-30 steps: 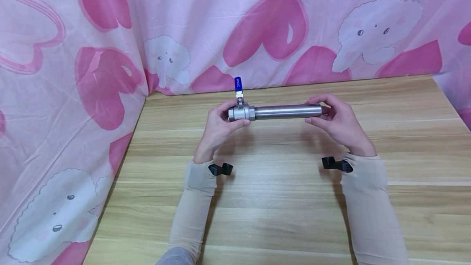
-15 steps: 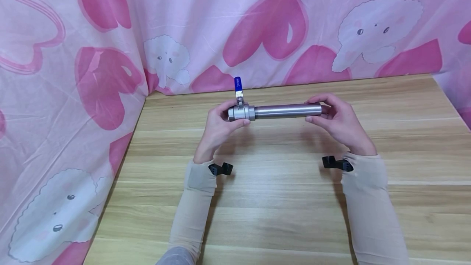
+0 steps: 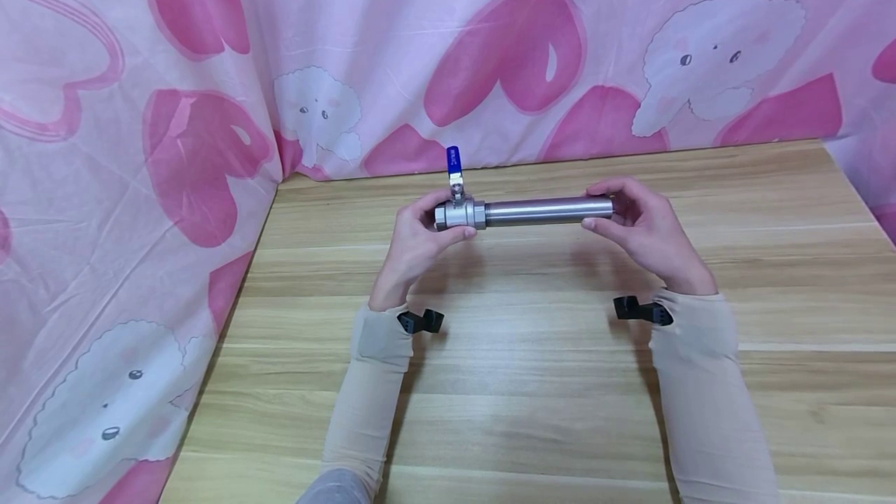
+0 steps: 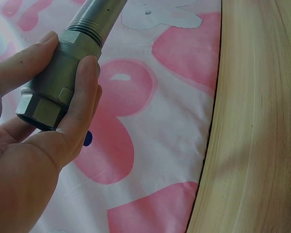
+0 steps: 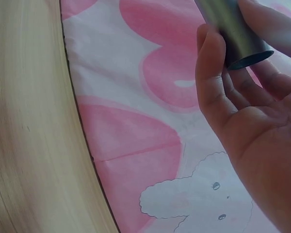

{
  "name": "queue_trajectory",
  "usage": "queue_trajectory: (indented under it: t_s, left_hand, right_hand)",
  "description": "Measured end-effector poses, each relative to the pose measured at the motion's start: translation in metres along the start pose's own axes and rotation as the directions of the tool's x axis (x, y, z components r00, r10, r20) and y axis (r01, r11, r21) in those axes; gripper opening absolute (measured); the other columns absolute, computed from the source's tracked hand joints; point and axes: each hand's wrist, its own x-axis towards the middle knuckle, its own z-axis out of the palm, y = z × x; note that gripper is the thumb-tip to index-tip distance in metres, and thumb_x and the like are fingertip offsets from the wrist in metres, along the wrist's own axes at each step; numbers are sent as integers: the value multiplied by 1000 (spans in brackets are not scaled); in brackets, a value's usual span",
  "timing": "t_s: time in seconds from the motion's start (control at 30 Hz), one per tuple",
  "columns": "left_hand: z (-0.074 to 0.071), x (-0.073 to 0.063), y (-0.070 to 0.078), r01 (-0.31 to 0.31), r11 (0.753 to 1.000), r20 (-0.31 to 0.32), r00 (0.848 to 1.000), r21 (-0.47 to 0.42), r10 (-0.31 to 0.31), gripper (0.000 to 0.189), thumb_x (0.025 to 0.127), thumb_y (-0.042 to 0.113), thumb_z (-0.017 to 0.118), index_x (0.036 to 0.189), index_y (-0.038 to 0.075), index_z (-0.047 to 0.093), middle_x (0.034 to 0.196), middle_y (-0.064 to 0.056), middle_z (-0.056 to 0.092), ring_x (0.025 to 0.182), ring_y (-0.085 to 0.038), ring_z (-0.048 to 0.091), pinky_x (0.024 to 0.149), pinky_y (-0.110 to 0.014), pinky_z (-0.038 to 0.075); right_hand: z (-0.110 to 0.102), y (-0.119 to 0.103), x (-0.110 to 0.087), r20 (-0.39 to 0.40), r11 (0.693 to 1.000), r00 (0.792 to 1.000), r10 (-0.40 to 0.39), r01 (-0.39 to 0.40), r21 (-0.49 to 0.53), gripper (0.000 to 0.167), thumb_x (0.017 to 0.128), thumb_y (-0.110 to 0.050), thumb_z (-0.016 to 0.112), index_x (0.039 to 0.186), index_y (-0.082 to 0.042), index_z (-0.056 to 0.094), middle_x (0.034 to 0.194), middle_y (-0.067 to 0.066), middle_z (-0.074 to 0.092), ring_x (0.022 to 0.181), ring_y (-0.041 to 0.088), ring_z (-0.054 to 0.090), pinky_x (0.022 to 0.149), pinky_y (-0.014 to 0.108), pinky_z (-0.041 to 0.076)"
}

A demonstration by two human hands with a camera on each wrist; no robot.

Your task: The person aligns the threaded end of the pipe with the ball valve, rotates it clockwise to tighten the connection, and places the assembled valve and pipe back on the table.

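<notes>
A steel ball valve (image 3: 460, 214) with a blue lever handle (image 3: 453, 159) is joined to a long metal pipe (image 3: 546, 211); the two are held level above the table. My left hand (image 3: 413, 239) grips the valve body, thumb on the near side and fingers behind it. In the left wrist view, threads (image 4: 87, 30) show where the pipe meets the valve's hex end. My right hand (image 3: 651, 236) pinches the pipe's far right end between thumb and fingers. The right wrist view shows the pipe's open end (image 5: 250, 59) over the curled fingers.
A wood-grain table (image 3: 532, 411) lies beneath both hands. Pink curtains (image 3: 392, 37) with hearts and white cartoon animals hang along its back and left edges. Each sleeve carries a black wrist mount (image 3: 421, 322).
The pipe and valve have barely moved. My right hand has shifted very slightly to the right, still holding the pipe's end.
</notes>
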Motion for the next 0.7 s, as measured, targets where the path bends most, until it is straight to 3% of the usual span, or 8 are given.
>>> queue_trajectory:
  t_s: [0.27,0.7]
  left_hand:
    - [0,0,0,-1,1000,5,1000,1,1,61,71,1,83,127,5,61,123,-11,61,103,-24,59,88,-31,55]
    - [1,-1,1,20,1000,6,1000,18,-20,59,71,3,83,125,11,63,123,-11,60,105,-26,58,89,-33,55]
  right_hand:
    - [1,1,1,-17,1000,1000,-13,13,4,37,88,-19,71,123,-13,60,110,-3,60,87,16,54,68,15,47]
    - [4,4,3,-28,1000,1000,0,0,18,31,93,-22,65,122,-12,59,108,-5,60,88,11,58,71,15,51]
